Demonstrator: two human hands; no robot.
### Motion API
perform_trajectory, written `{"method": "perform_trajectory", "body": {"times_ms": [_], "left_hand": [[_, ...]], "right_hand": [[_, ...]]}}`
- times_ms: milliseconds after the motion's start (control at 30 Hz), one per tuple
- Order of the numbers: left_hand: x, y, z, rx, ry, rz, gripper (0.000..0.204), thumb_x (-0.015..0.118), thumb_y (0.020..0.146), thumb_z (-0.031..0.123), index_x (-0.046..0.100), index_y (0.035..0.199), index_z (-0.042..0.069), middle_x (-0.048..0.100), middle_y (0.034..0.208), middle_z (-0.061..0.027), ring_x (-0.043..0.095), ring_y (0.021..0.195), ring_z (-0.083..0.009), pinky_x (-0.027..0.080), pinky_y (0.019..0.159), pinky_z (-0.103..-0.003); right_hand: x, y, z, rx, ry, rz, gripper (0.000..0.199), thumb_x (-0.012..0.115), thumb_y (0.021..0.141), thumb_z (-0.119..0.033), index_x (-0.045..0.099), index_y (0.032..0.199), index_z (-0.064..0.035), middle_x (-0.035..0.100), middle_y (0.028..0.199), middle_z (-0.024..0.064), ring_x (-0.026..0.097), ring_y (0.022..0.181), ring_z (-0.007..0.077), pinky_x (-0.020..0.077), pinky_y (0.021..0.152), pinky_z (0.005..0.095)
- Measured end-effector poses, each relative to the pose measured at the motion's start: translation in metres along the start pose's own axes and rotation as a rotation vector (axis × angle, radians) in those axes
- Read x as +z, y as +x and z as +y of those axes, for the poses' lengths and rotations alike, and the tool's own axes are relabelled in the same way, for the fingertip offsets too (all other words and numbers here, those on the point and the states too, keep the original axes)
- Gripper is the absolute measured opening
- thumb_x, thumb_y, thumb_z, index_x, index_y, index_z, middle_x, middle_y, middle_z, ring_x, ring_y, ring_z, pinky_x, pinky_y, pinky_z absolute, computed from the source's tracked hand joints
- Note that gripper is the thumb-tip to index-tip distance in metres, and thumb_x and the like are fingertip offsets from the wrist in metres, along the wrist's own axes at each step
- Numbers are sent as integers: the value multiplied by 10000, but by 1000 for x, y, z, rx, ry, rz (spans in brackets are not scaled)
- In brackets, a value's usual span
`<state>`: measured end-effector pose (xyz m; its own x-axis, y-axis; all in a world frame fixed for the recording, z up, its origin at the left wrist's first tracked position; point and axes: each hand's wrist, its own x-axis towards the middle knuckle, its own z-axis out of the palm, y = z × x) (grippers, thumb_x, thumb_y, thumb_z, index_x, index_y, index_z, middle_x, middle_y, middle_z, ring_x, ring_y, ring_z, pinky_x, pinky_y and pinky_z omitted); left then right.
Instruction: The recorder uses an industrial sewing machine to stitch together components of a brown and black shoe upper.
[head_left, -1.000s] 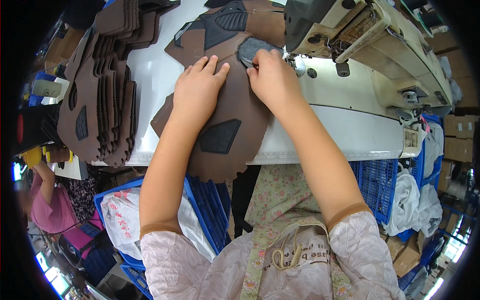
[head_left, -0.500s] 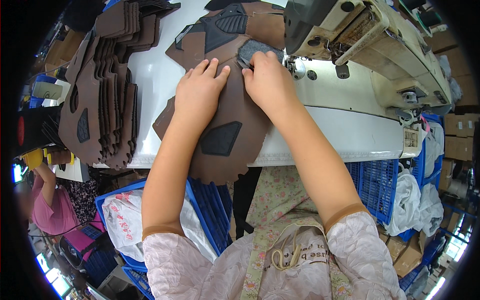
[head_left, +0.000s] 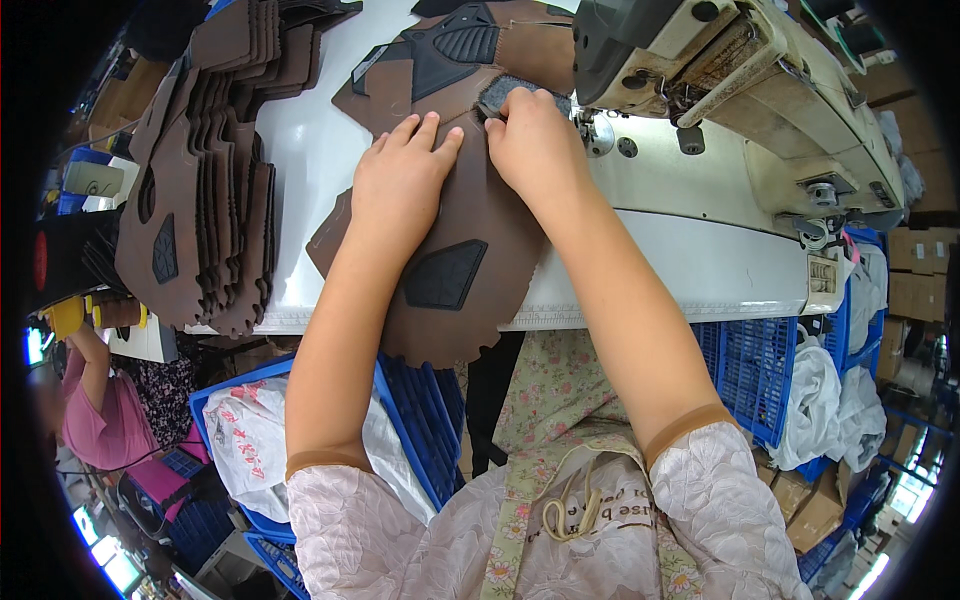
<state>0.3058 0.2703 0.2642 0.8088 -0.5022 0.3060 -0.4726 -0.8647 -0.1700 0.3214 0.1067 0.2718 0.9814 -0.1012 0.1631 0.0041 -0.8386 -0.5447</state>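
My left hand lies with fingers spread on a brown leather piece, pressing it against the white table. Black textured patches are stitched on the leather, and its edge is scalloped. My right hand is closed in a pinch at the seam beside a grey felt patch. What its fingertips grip is hidden under the hand. Just right of that hand stands the sewing machine, its presser foot area close to my knuckles.
A stack of similar brown leather pieces lies at the left of the table. Blue crates with white bags stand below the table edge, and another blue crate is at the right. A person in pink sits at the far left.
My right hand has shifted slightly away from me along the seam, by the felt patch. My left hand stays nearly in place; the leather has moved very little.
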Motion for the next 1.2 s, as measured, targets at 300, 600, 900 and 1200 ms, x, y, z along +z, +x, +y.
{"method": "perform_trajectory", "body": {"times_ms": [300, 600, 900, 1200], "left_hand": [[-1, 0, 0, -6, -18, -13, 513, 559, 814, 1, 635, 1285, 189, 595, 1363, -77, 543, 1277, -254, 492, 990, -389], [4, -1, -4, -19, -77, 42, 538, 528, 807, -32, 626, 1295, 172, 600, 1354, -78, 560, 1258, -261, 509, 969, -377], [-3, 8, -21, -298, -620, -17, 586, 422, 739, -124, 679, 1215, 101, 659, 1261, -92, 569, 1259, -238, 428, 1068, -332], [-16, 13, -6, -160, -237, -130, 754, 491, 713, -92, 545, 1391, 233, 612, 1333, -72, 597, 1189, -286, 478, 969, -377]], "right_hand": [[4, 1, 5, 20, 66, 69, 253, 677, 867, -196, 643, 1014, 6, 647, 1006, 185, 655, 929, 369, 523, 844, 435], [-58, -71, 22, -186, 361, 117, 283, 703, 853, -170, 591, 1064, -18, 594, 1043, 158, 657, 896, 319, 539, 752, 407], [-79, -104, 44, -75, 634, 166, 295, 695, 886, -129, 584, 1136, -20, 563, 1025, 114, 610, 805, 204, 506, 675, 293], [-51, -105, 69, -40, 590, 250, 308, 698, 852, -118, 588, 1125, -27, 586, 1045, 133, 655, 828, 282, 550, 683, 357]]}}
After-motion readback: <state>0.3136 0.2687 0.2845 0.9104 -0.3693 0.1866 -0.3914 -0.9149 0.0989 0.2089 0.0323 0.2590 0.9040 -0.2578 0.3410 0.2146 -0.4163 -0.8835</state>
